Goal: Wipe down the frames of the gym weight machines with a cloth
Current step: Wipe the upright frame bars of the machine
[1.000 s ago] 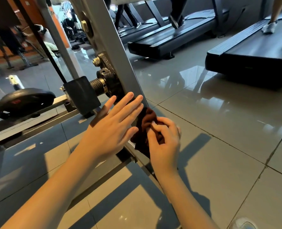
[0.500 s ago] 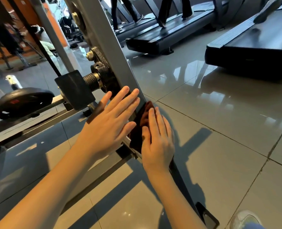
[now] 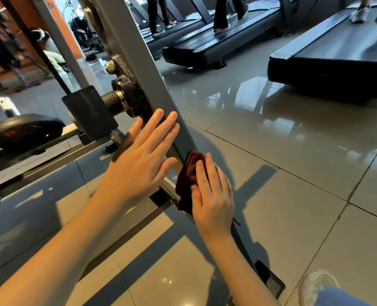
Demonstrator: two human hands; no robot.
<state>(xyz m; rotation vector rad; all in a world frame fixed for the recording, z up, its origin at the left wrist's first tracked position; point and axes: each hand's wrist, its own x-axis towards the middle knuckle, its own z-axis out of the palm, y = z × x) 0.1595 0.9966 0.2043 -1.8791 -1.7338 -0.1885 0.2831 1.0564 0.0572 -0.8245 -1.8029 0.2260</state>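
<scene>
Right hand [image 3: 213, 195] flat, fingers straight together, presses dark maroon cloth [image 3: 186, 180] low on slanted grey metal frame beam [image 3: 143, 69]. Left hand [image 3: 139, 164] spread flat just above, bracing. Best: even palm pressure, long strokes along beam, edges too.

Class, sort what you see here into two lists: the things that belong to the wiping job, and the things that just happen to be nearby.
Part of the job:
- dark red cloth
- grey frame bar
- right hand, pressing the cloth on the bar
- left hand, flat against the bar

Just nearby:
- black weight plate
- treadmills
- white shoe
</scene>
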